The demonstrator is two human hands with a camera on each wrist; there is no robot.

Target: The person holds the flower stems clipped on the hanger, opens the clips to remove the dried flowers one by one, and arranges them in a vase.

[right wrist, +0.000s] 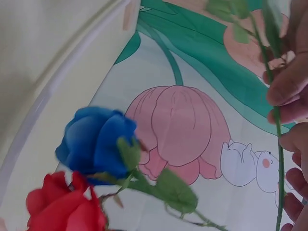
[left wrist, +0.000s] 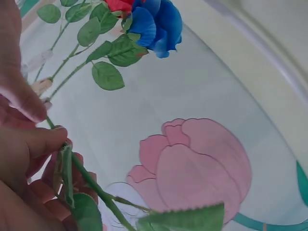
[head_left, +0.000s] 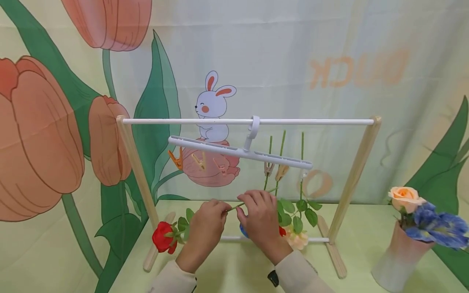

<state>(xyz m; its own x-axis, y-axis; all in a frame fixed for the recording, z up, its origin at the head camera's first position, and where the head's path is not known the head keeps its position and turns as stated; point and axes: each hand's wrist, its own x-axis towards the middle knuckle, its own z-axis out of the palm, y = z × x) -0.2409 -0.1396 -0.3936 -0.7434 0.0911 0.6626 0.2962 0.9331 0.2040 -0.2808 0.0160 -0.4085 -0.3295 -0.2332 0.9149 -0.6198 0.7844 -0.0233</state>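
Observation:
A red rose [head_left: 164, 237] lies sideways in the head view, its bloom left of my left hand [head_left: 208, 224]. That hand pinches the green stem [head_left: 234, 207], which runs up to the right. My right hand [head_left: 261, 219] pinches the same stem nearer its cut end; in the left wrist view the stem [left wrist: 103, 195] passes between both sets of fingers. A tilted white hanger [head_left: 227, 151] hooks over the rack's bar. Three flowers hang head down from clips on its right half: a blue one [right wrist: 98, 144], a red one [right wrist: 67, 204] and a pale peach one [head_left: 297, 239].
Three clips, orange [head_left: 176, 159], yellow [head_left: 200, 160] and pink [head_left: 221, 166], dangle from the hanger's left half. Wooden posts [head_left: 353, 183] hold up the white bar [head_left: 315, 121]. At the right stands a pink-and-white vase [head_left: 399, 260] with peach and blue flowers. A printed curtain [head_left: 286, 53] hangs behind.

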